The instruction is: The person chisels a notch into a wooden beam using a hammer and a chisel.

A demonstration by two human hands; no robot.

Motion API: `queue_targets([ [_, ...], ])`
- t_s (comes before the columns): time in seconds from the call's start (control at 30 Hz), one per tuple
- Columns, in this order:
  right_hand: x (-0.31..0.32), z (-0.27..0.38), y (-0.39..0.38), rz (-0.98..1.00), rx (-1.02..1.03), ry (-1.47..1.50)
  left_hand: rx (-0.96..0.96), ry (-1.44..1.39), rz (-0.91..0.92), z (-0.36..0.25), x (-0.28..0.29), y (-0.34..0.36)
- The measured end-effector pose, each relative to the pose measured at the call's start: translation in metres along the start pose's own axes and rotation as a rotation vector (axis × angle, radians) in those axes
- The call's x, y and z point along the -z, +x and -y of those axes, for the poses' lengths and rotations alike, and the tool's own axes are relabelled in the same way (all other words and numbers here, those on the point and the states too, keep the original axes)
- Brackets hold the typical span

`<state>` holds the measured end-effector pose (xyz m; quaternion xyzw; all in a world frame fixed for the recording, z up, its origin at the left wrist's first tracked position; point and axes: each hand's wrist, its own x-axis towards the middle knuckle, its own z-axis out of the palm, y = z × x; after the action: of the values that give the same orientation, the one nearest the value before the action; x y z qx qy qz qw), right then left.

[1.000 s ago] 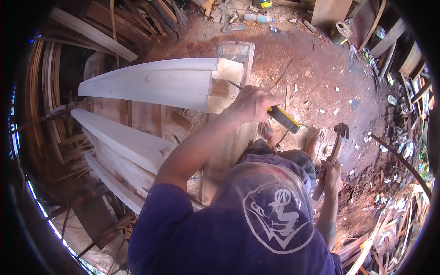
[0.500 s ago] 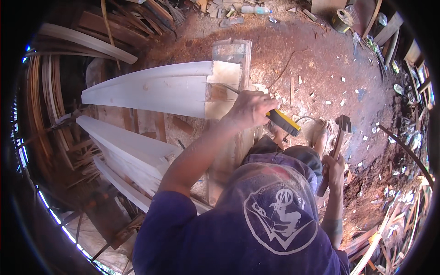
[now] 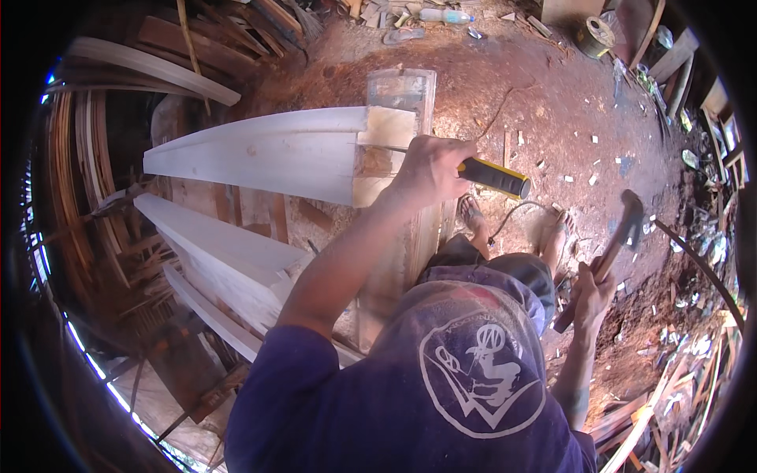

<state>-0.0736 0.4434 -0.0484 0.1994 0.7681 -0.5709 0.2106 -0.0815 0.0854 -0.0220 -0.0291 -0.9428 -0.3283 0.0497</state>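
My left hand (image 3: 434, 172) is closed around a chisel with a black and yellow handle (image 3: 497, 178). The chisel's thin blade points left and meets a cut-out at the right end of a long, pale, tapered wooden piece (image 3: 260, 154); the exact contact at its tip is too small to make out. My right hand (image 3: 590, 299) grips a hammer (image 3: 610, 258) by its wooden handle, out to the right of my knees. The hammer's head is up and away from the chisel, slightly blurred.
More pale shaped timbers (image 3: 225, 236) lie left of my arm. A worn plank (image 3: 428, 98) runs under the piece's end. Stacked boards (image 3: 75, 158) stand at the left, and scrap strips (image 3: 654, 410) lie at lower right. Chips dot the reddish floor (image 3: 544, 118) near my feet.
The hammer has swung outward to the right, its head farther from the chisel, with my right hand moved slightly right. The chisel handle has tilted a little closer to level.
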Motion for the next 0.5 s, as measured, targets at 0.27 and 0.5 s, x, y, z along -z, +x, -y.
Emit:
queue_targets([
  [0.27, -0.051, -0.007, -0.004, 0.080, 0.699, -0.046, 0.024, 0.113, 0.070, 0.010, -0.010, 0.006],
  [0.5, -0.024, 0.026, 0.019, 0.107, 0.410, 0.117, 0.103, 0.142, 0.116, 0.015, -0.009, 0.006],
])
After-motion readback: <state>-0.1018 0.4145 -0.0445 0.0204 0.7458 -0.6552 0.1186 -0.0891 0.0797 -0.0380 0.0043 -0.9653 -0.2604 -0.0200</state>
